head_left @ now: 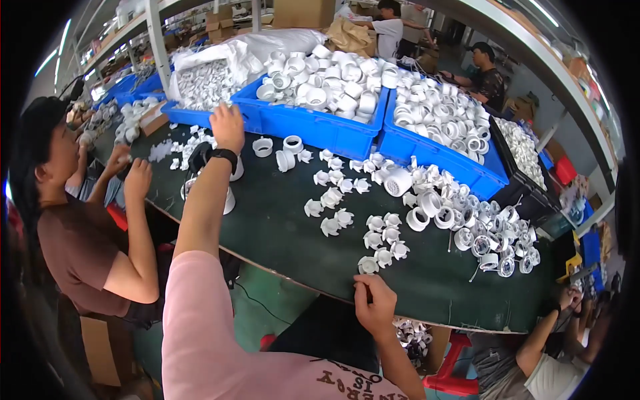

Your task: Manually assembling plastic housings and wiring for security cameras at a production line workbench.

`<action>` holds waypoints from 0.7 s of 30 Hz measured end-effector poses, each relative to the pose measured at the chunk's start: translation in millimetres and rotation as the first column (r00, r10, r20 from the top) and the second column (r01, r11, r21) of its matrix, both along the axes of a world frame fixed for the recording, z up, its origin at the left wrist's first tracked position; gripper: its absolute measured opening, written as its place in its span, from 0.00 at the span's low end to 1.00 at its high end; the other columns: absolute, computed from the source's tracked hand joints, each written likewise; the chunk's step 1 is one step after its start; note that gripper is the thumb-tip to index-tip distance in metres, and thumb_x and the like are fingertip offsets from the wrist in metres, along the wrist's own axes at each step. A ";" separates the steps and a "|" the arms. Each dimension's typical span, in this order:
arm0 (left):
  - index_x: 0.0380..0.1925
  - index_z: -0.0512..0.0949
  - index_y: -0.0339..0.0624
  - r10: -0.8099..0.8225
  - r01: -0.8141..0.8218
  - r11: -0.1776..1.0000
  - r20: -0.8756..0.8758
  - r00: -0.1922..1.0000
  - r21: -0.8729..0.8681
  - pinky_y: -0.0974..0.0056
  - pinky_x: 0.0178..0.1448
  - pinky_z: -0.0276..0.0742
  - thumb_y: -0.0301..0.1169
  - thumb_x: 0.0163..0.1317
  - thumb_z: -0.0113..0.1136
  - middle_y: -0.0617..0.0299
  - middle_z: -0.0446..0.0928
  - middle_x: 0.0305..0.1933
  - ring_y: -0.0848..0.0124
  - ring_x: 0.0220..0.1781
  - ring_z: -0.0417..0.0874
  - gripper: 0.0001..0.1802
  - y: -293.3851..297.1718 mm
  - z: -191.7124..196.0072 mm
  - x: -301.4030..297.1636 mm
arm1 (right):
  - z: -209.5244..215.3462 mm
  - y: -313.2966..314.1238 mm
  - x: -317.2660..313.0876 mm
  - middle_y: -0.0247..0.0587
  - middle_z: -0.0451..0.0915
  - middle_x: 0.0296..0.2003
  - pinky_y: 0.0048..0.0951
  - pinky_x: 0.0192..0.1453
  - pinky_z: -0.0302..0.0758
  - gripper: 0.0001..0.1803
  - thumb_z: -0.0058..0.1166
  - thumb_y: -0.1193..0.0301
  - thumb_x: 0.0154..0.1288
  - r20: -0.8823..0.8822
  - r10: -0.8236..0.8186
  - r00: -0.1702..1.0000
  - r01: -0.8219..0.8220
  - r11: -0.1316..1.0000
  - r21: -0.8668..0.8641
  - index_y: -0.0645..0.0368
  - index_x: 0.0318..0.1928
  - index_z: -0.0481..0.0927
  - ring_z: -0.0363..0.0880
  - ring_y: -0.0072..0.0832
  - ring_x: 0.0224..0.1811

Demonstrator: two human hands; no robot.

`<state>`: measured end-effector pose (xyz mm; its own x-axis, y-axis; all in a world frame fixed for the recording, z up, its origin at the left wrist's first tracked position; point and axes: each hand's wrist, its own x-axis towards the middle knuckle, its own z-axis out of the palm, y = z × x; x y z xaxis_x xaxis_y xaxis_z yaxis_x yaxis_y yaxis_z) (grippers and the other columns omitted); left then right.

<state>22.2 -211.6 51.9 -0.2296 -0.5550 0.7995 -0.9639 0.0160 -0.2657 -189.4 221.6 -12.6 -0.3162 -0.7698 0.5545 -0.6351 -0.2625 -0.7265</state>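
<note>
My left arm stretches far forward, and my left hand [228, 128] is at the front rim of a blue bin, beside its heap of small white plastic pieces [208, 85]. Its fingers bend down away from me, so their tips and anything in them are hidden. My right hand [375, 303] is closed at the near table edge, thumb against the curled fingers; what it holds, if anything, does not show. Just beyond it lie several white claw-shaped plastic parts [383, 257]. Close to my left forearm are white ring-shaped housings [263, 147] and a dark round object [200, 157], partly covered.
Blue bins of white cups [320, 137] and white rings [440, 157] line the table's [280, 233] far side, with a black crate [527, 190] at right. Clear-topped rings [497, 243] are piled at right. One person [93, 253] sits at left; another person's arm [543, 333] is at right.
</note>
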 end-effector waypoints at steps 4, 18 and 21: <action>0.36 0.74 0.40 -0.395 0.405 0.821 -0.111 0.912 0.402 0.52 0.41 0.79 0.28 0.51 0.59 0.50 0.78 0.35 0.54 0.40 0.82 0.11 22.7 -16.5 -12.0 | -1.8 -2.7 6.1 0.40 0.78 0.26 0.22 0.27 0.70 0.05 0.53 0.81 0.60 -0.029 -0.001 1.000 0.003 0.998 0.058 0.64 0.37 0.79 0.76 0.24 0.22; 0.48 0.79 0.50 -0.252 0.606 0.730 -0.700 0.668 0.315 0.43 0.61 0.65 0.52 0.56 0.55 0.45 0.68 0.58 0.45 0.62 0.65 0.25 61.0 -87.4 -115.0 | -1.9 3.2 5.8 0.41 0.74 0.24 0.26 0.25 0.66 0.04 0.51 0.82 0.60 -0.141 -0.034 0.989 0.040 0.999 0.037 0.64 0.35 0.78 0.71 0.26 0.19; 0.46 0.79 0.45 -0.328 0.685 0.688 -0.741 0.587 0.239 0.45 0.60 0.66 0.47 0.55 0.59 0.45 0.68 0.57 0.45 0.60 0.65 0.23 75.7 -88.7 -126.1 | -2.8 -0.5 10.2 0.41 0.73 0.23 0.25 0.24 0.65 0.04 0.51 0.82 0.60 -0.132 -0.031 0.991 0.037 0.998 0.043 0.64 0.35 0.78 0.70 0.26 0.19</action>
